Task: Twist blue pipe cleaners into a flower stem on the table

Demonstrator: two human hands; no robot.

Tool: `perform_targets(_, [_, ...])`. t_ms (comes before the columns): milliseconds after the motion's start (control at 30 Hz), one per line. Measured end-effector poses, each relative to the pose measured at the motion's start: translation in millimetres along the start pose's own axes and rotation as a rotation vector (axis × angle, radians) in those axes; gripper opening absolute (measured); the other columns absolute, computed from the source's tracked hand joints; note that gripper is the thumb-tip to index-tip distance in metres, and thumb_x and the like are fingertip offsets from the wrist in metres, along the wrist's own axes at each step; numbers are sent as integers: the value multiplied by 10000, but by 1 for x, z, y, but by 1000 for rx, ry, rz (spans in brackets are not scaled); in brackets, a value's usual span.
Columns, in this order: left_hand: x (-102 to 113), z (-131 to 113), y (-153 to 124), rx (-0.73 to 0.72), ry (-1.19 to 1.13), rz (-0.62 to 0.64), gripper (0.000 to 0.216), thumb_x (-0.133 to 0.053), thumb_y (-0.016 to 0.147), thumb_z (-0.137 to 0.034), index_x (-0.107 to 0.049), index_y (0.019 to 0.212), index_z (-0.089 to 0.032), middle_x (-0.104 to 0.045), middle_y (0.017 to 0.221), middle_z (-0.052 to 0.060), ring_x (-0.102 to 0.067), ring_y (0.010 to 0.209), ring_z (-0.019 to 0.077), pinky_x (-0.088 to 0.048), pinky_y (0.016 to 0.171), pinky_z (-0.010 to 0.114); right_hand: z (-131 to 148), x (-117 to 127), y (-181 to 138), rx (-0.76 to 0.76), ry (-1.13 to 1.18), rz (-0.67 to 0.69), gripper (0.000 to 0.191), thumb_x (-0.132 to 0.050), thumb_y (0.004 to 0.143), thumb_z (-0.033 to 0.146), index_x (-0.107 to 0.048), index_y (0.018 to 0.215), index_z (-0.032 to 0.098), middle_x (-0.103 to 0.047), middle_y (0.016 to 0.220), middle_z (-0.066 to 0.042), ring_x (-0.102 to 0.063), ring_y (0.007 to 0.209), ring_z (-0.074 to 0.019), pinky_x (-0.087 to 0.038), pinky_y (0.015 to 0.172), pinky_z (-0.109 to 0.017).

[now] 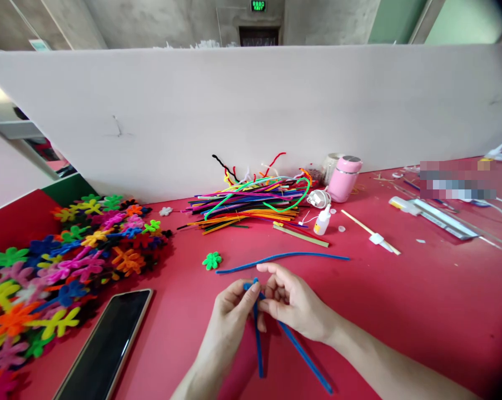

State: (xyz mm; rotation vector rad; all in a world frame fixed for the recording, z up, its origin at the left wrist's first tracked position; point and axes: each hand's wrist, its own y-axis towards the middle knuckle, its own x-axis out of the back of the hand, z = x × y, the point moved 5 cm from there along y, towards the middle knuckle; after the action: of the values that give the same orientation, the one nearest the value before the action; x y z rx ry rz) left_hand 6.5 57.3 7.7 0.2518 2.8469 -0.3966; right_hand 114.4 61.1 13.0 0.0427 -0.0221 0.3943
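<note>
Blue fuzzy stem was pinched in the grip of left hand and right hand, right of the phone.

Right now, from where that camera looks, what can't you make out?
All in the head view:
Pinched part of the held blue pipe cleaner: covered by the left hand.
Phone: lower end cut off by the bottom edge.
Flower pile: cut off by the left edge.
Jar: partly behind the pink bottle.
Things at right: blurred by a pixelated patch.

Dark-screened phone, pink flask beside white partition, lit green exit sign
</note>
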Motion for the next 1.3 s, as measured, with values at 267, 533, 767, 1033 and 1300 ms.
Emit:
perform_targets(267, [2, -10, 1, -100, 245, -66, 160, -556, 724, -287, -557, 656, -143, -515, 513, -42, -455, 387, 74, -371, 396, 196, 4, 5, 1, 43, -88, -29, 461, -480, 750, 97, -368, 1188, 187, -493, 696, 29, -461, 602, -89, -395, 585, -235])
perform_targets(533, [1, -12, -2, -159, 358, -61, 192, -506, 762, -280, -490, 614, -159, -487, 513, -54, -460, 396, 72, -359, 417, 193, -1, 9, 2, 1, 71, -140, 444, -519, 727, 127, -386, 1143, 203, -464, 698, 42, -415, 560, -76, -345, 534, -213])
perform_targets(767, [-3, -7, -2, -108, 260, -84, 193, -527, 739, -309, -475, 618, -168, -483, 492, -58, -443, 364, 82, -371, 390, 206, -7, 9, 2, -37, 288, -223, 494, -557, 721, 190, -342, 1166, 200, -471, 706, 41, -436, 593, -83, -337, 552, -212])
perform_targets(1033, [-7, 2, -6, -64, 192, -115, 174, -511, 750, -324, -482, 660, -178, -453, 450, -75, -439, 354, 79, -343, 404, 198, -6, 9, 1, 4, 234, -260, 522, -563, 731, 231, -315, 1190, 217, -481, 721, 37, -463, 555, -81, -355, 509, -210])
perform_targets(1300, [2, 9, -4, -131, 173, -212, 168, -583, 697, -316, -538, 631, -169, -519, 584, -24, -468, 542, 107, -380, 523, 207, -6, 8, 0, 2, 179, -270, 482, -532, 763, 247, -314, 1193, 225, -486, 762, 27, -483, 521, -66, -411, 486, -201])
